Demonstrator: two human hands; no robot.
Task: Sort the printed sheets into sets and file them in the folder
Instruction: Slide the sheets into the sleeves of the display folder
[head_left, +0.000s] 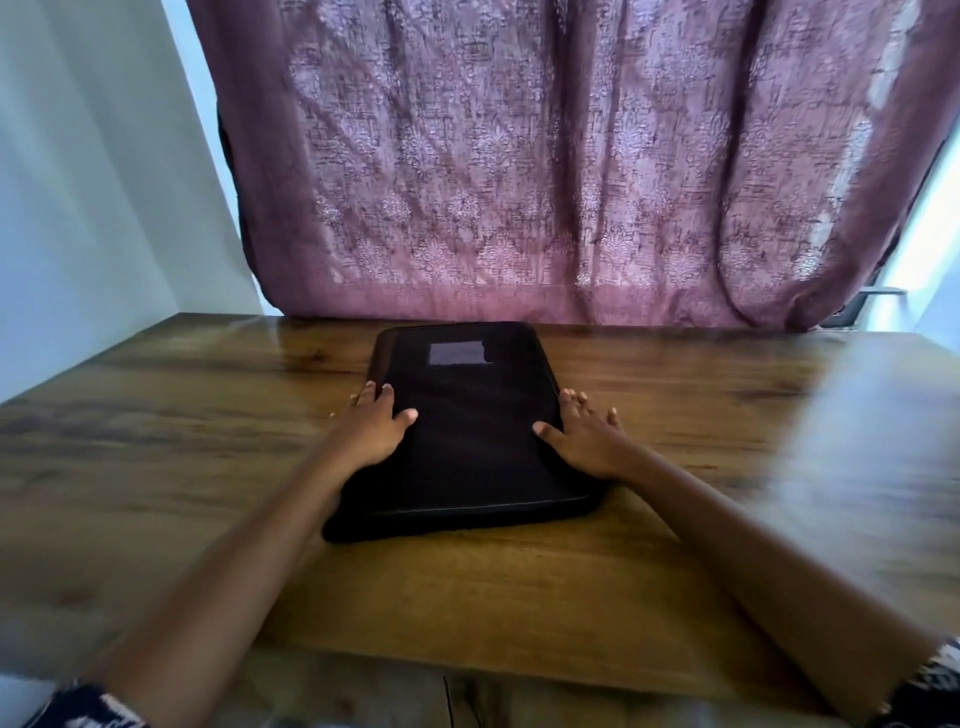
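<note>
Head view, read from left to right. At far left we see a pale wall (104, 182) and, in the lower corner, a dark patterned sleeve (88, 709). Our left hand (371, 428) lies on the left edge of the folder (467, 452), with its fingers fairly straight along the side and its thumb flat on the top face; it clasps nothing. The folder is a closed black case lying flat at the middle of the wooden tabletop (519, 587), its far end close to the mauve patterned curtain (519, 156) that hangs behind. A grey rectangular patch (457, 354) marks that far end. Our right hand (587, 441) mirrors the left on the opposite edge, with its fingers spread and its thumb on top. A second patterned sleeve (935, 680) shows at far right. No loose sheets are visible.
</note>
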